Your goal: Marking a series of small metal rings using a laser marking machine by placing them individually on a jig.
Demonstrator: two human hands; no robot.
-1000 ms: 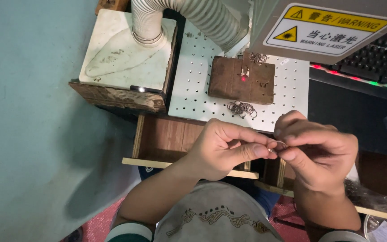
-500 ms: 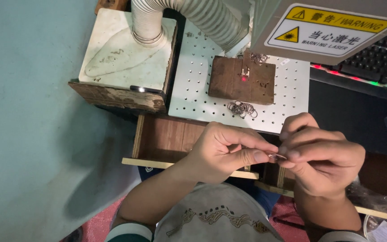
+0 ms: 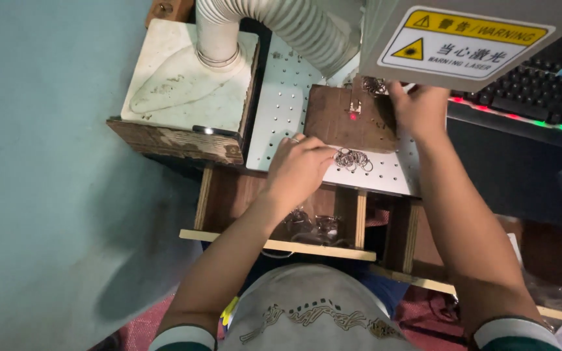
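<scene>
Over on the perforated white work plate [image 3: 281,110], both hands have split up. A second ago they were bunched together in front of the chest, fingers pinched around something tiny between them, down over the wooden compartments. Now they're both reaching forward onto the machine bed.

Left hand [image 3: 298,166] is palm down with fingers curled narrow, fingertips right at the little heap of thin metal rings [image 3: 352,159] lying on the plate just in front of the brown wooden block [image 3: 349,118]. Can't tell if it has actually pinched a ring or is only touching the pile, the fingers cover that bit.

Right hand [image 3: 417,107] has gone further up, to the far right corner of the block, partly tucked under the grey laser head housing [image 3: 463,39] with the yellow warning sticker. Fingers look bent and close together, next to a second small cluster of rings [image 3: 375,84] at the block's back edge. Whether it's holding one I honestly can't see.

On top of the block sits a small metal piece [image 3: 355,106] with a red laser dot [image 3: 353,116] just below it. So my read is the fiddling-in-hand part is over and the work has moved onto the block and the ring piles.

Other stuff around: ribbed white extraction hose [image 3: 281,19] up top, a worn white box [image 3: 183,84] to the left, a keyboard with coloured backlights [image 3: 541,97] on the right.
</scene>
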